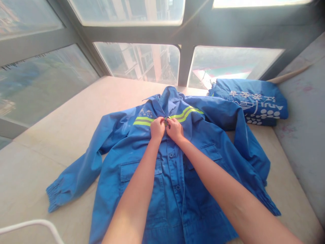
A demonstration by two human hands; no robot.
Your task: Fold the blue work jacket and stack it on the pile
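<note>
A blue work jacket (111, 142) with yellow-green reflective stripes lies spread out, front side up, its collar toward the windows. At chest height my left hand (157, 128) pinches the edge of the front opening. Close beside it, my right hand (174, 129) is closed on the other side of the same opening, at the stripe. Fingertips of both hands nearly meet, and the exact bit of cloth or button between them is hidden. Lower down the placket, a button (171, 155) and another button (178, 187) show.
Folded blue cloth (254, 98) with white lettering sits at the back right, by the wall (302, 112). Framed windows (142, 62) border the pale ledge (73, 135) at the back and left. A white cable or tube (38, 222) curves in at bottom left.
</note>
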